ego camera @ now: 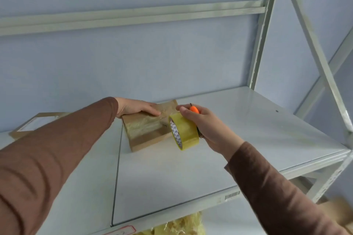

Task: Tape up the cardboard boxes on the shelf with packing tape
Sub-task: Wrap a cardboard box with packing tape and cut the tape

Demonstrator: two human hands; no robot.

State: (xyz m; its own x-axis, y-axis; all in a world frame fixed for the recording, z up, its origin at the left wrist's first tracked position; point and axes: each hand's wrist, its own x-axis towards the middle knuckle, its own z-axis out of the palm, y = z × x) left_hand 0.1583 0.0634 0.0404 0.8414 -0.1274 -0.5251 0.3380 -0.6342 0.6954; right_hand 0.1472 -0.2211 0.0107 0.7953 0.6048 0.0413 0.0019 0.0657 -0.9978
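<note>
Already tape-streaked, the cardboard box point(150, 129) lies under the flat left hand point(135, 108) — right hand point(204, 126) grips tape roll point(184, 131).

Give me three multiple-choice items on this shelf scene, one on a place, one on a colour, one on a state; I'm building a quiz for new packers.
1. Where does the small cardboard box sit?
A. on the grey shelf board
B. on the floor
C. on top of another box

2. What colour is the handle of the tool held with the tape roll?
A. blue
B. orange
C. black

3. What is the left hand doing?
A. hanging idle beside the shelf
B. holding scissors
C. resting on the box's far edge, fingers lying flat on top

Answers: 1 A, the box stands directly on the board. 2 B, an orange tip sticks out above the right hand. 3 C, its fingers lie across the taped top while the right hand grips the roll.
</note>
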